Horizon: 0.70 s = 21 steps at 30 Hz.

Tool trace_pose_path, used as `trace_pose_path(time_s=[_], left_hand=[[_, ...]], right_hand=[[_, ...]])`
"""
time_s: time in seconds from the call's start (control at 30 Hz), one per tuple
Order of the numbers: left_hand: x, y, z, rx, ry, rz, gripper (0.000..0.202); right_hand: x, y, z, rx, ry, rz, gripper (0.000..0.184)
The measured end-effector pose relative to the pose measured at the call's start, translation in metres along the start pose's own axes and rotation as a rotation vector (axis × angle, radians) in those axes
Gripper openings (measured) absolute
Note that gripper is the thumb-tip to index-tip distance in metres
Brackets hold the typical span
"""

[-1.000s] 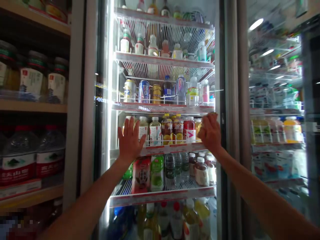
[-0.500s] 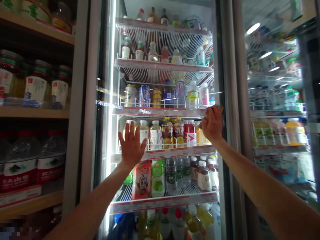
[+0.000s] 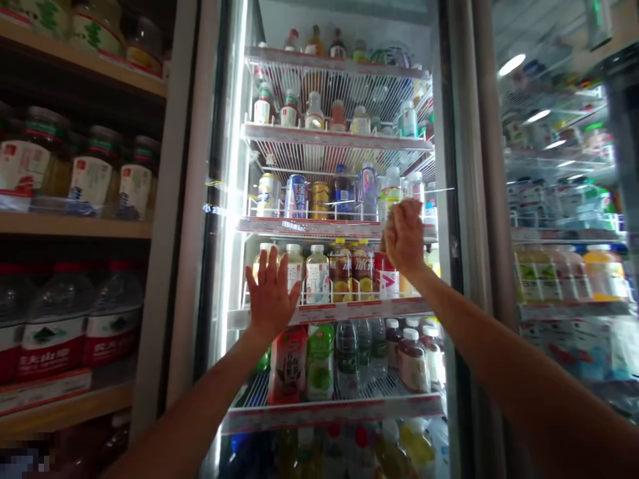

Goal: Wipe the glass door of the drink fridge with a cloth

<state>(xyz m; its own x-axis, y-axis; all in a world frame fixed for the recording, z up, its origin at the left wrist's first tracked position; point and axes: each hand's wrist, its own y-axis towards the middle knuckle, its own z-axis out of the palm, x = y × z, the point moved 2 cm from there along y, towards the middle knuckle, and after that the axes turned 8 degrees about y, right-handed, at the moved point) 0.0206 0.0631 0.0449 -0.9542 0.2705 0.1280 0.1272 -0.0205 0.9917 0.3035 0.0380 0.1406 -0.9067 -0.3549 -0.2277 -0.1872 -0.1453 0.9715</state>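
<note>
A glass cooler door (image 3: 449,253), marked by faint reflections and lettering, stands between me and the lit shelves. My left hand (image 3: 272,296) lies flat with spread fingers against the glass, in front of the tea bottles (image 3: 317,273). Higher and to the right, my right hand (image 3: 405,236) is closed and pressed to the glass, near the level of a shelf edge. Under its fingers is what looks like a small crumpled brownish cloth (image 3: 384,243), mostly hidden by the hand. Red-labelled bottles (image 3: 387,276) show behind it.
Drink cans (image 3: 295,196) and bottles fill several wire shelves (image 3: 339,136) behind the glass. On the left, wooden shelves (image 3: 74,223) carry jars and large water bottles (image 3: 54,326). A metal frame post (image 3: 482,199) separates another lit cooler section with bottles (image 3: 599,266) on the right.
My right hand has slid left across the glass, away from the door's right edge. The left hand keeps its spread pose. The whole view has shifted slightly.
</note>
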Motion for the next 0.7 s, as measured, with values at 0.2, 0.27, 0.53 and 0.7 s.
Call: trace_pose_path(time_s=[0.2,0.27,0.53,0.7], left_hand=[[0.000,0.000,-0.002,-0.013,0.013,0.002,0.057],[-0.001,-0.001,-0.001,-0.009,0.023,-0.009,0.057],[-0.002,-0.001,-0.001,-0.007,0.025,-0.009,0.056],[0.000,0.000,-0.005,0.008,0.047,0.014,0.055]], right_hand=[[0.012,-0.010,-0.005,0.249,0.000,-0.267,0.044],[-0.018,0.008,-0.016,0.065,-0.048,-0.037,0.045],[0.041,0.035,0.027,0.167,0.050,-0.245,0.045],[0.042,0.019,0.019,0.300,0.108,-0.391,0.045]])
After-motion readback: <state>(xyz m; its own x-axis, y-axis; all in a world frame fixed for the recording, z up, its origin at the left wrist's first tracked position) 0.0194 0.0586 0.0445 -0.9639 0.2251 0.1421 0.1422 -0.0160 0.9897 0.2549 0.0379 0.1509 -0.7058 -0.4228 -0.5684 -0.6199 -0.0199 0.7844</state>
